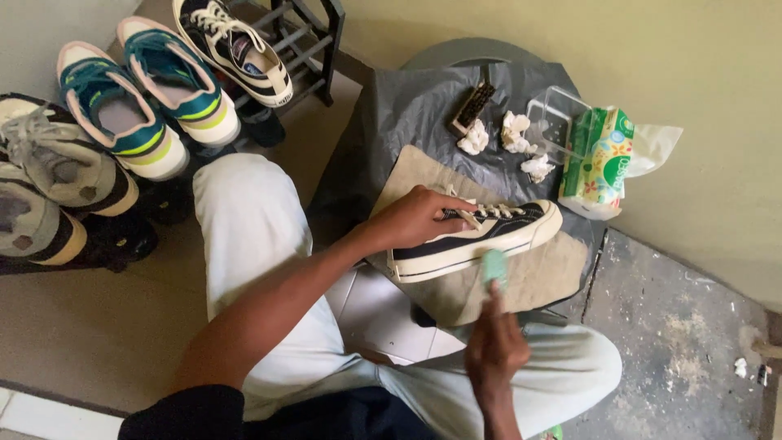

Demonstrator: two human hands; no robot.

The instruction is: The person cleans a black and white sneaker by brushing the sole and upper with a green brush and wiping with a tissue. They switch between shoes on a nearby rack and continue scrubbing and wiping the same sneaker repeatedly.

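Near the middle of the frame lies a black sneaker (pixel 481 236) with a cream sole, set on a tan cloth (pixel 546 273) over a grey plastic sheet (pixel 415 106). Its long side runs from the lower left up to the right — heel toward the person, toe pointing to the right edge of the frame.

The left hand (pixel 415 218) lies on top of the shoe at the heel end, fingers curled over the opening, pressing it down. This hand touches the shoe. The right hand (pixel 495 346) is below the shoe in the frame, pinching a small pale green block (pixel 494 267) between its fingers. The block sits just beside the cream sole, at its near side — I cannot tell if it touches.

Up and to the right of the shoe are some crumpled white tissues (pixel 515 134), a small brush (pixel 472 106), a clear box (pixel 558 118) and a green tissue pack (pixel 599 159). In the upper left of the frame, more shoes (pixel 147 90) stand in a row
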